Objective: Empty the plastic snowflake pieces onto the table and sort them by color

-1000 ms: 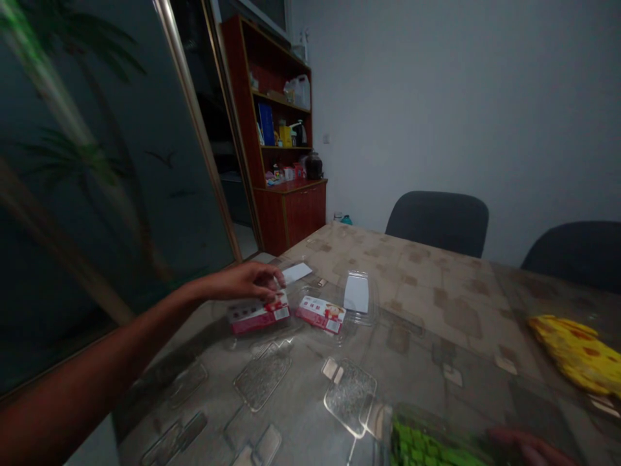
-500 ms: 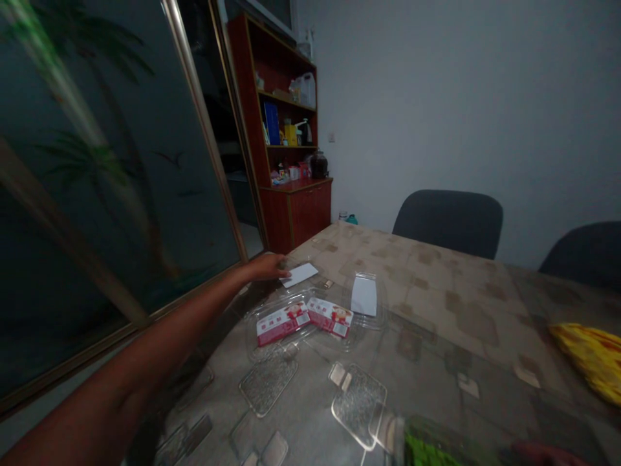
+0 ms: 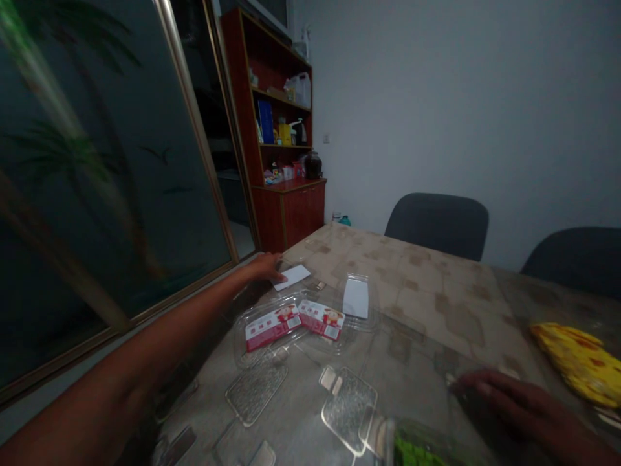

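Observation:
My left hand reaches to the far left side of the table. Its thumb lies by the white label of a clear plastic container, and its fingers curl at the container's edge. Two clear containers with red-and-white printed labels, one label on the left and one on the right, lie nearer and overlap. Right of them is another clear container with a white label. My right hand, slightly blurred, hovers over the table at right, fingers stretched leftward and holding nothing visible.
At the bottom edge, a clear box with bright green contents is partly cut off. A yellow packet lies at right. Grey chairs stand behind the patterned table. A glass door and red shelf cabinet are at left.
My right hand has come up into view from the lower right edge, away from the green box. My left hand stays at the far container. The view has shifted slightly right.

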Demonstrator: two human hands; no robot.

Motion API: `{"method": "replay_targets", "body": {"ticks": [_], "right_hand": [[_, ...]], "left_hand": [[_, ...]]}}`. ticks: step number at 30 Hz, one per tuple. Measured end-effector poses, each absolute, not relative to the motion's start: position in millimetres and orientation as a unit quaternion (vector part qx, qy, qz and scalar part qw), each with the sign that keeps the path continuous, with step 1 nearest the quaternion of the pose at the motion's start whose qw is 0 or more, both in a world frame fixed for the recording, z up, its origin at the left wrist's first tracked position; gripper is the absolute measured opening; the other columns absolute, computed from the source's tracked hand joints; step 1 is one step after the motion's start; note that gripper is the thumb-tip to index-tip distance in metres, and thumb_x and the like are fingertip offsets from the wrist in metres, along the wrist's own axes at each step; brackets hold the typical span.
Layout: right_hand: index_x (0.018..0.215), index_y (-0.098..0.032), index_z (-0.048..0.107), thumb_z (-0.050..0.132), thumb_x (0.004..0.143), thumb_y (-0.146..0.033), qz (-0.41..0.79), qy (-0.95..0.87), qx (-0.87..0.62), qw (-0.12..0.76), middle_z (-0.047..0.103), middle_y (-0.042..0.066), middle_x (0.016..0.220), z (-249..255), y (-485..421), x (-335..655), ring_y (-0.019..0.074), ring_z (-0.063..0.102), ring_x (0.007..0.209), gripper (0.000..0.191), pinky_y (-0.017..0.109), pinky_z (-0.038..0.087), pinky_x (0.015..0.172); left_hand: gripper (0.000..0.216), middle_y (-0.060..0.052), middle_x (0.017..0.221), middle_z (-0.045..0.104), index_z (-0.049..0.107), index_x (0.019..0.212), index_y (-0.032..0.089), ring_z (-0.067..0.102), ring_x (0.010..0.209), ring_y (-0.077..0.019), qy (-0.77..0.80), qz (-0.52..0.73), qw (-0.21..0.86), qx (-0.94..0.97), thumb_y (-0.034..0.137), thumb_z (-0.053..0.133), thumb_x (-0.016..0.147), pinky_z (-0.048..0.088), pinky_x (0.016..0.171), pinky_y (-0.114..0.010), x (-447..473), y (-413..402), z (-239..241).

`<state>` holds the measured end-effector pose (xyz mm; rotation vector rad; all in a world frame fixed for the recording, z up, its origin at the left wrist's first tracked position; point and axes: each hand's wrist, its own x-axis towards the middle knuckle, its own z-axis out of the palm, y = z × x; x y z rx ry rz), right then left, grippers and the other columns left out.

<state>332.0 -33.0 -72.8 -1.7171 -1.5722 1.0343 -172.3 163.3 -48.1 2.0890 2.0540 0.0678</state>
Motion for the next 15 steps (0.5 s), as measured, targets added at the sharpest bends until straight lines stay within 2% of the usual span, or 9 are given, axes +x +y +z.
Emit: {"method": "replay_targets", "body": {"ticks": [2, 3, 6, 8, 11, 15], "right_hand": [[0.072, -0.025, 0.08, 0.065, 0.069, -0.062, 0.378, -0.622, -0.616, 0.302, 0.075, 0.004, 0.065, -63, -20, 310, 0.0267, 0.066, 0.06, 0.04, 0.034, 0.053, 0.057], [0.071, -0.023, 0.078, 0.06, 0.076, -0.058, 0.356, -0.65, -0.604, 0.292, 0.072, 0.004, 0.061, -60, -13, 300, 0.0249, 0.064, 0.058, 0.04, 0.032, 0.051, 0.056], [0.079, -0.02, 0.074, 0.045, 0.089, -0.036, 0.235, -0.769, -0.567, 0.176, 0.074, 0.006, 0.073, -54, 10, 275, 0.0233, 0.068, 0.067, 0.034, 0.031, 0.051, 0.063], [0.091, -0.018, 0.072, 0.05, 0.085, -0.023, 0.174, -0.809, -0.546, 0.127, 0.075, 0.009, 0.088, -51, 24, 262, 0.0241, 0.069, 0.079, 0.023, 0.032, 0.05, 0.071], [0.102, -0.019, 0.069, 0.062, 0.077, -0.014, 0.132, -0.847, -0.507, 0.089, 0.07, 0.01, 0.107, -46, 36, 242, 0.0243, 0.067, 0.092, 0.026, 0.031, 0.048, 0.079], [0.102, -0.019, 0.067, 0.068, 0.078, -0.015, 0.08, -0.883, -0.461, 0.039, 0.066, 0.009, 0.111, -46, 44, 216, 0.0233, 0.066, 0.094, 0.025, 0.028, 0.047, 0.076]], "left_hand": [[0.034, -0.01, 0.127, 0.06, 0.058, 0.127, 0.017, 0.063, 0.107, -0.026, 0.698, 0.03, 0.109, 0.708, 0.033, 0.062, 0.098, 0.056, 0.088, -0.046, -171, 164, -50], [0.034, -0.01, 0.127, 0.06, 0.059, 0.127, 0.017, 0.064, 0.106, -0.0258, 0.699, 0.032, 0.11, 0.705, 0.033, 0.062, 0.098, 0.056, 0.088, -0.046, -170, 164, -52], [0.033, -0.01, 0.125, 0.061, 0.059, 0.125, 0.016, 0.064, 0.105, -0.0258, 0.71, 0.036, 0.11, 0.694, 0.033, 0.062, 0.098, 0.056, 0.087, -0.045, -167, 164, -56], [0.033, -0.01, 0.125, 0.061, 0.059, 0.125, 0.016, 0.064, 0.105, -0.0256, 0.716, 0.046, 0.103, 0.689, 0.033, 0.062, 0.098, 0.056, 0.087, -0.045, -165, 165, -57], [0.033, -0.01, 0.125, 0.061, 0.059, 0.126, 0.017, 0.064, 0.105, -0.0253, 0.714, 0.082, 0.084, 0.69, 0.033, 0.062, 0.098, 0.056, 0.087, -0.045, -162, 168, -54], [0.03, -0.01, 0.121, 0.062, 0.06, 0.122, 0.015, 0.064, 0.102, -0.0243, 0.68, 0.156, 0.042, 0.715, 0.032, 0.063, 0.097, 0.056, 0.086, -0.044, -158, 168, -40]]}}
